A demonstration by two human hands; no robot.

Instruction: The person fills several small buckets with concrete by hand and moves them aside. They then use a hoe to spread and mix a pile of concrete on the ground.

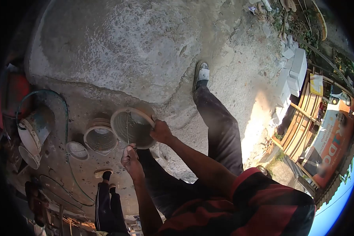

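A round, grey-coated bucket (122, 125) is tipped so its mouth faces me, in front of my legs. A thin handle runs across its opening. My right hand (161, 131) is closed over the bucket's rim on the far side. My left hand (132, 161) has its fingers closed at the near end of the handle, by the rim. Right beside this bucket stands a stack of similar buckets (100, 139), its inside crusted grey. A smaller pale pail (77, 151) lies farther left.
Wet grey cement (133, 47) spreads ahead. A green hose (68, 118) curls past a large drum (37, 128) at left. Another person's legs (103, 208) stand at lower left. White blocks (298, 65), wooden planks (301, 126) and a printed banner (329, 141) line the right.
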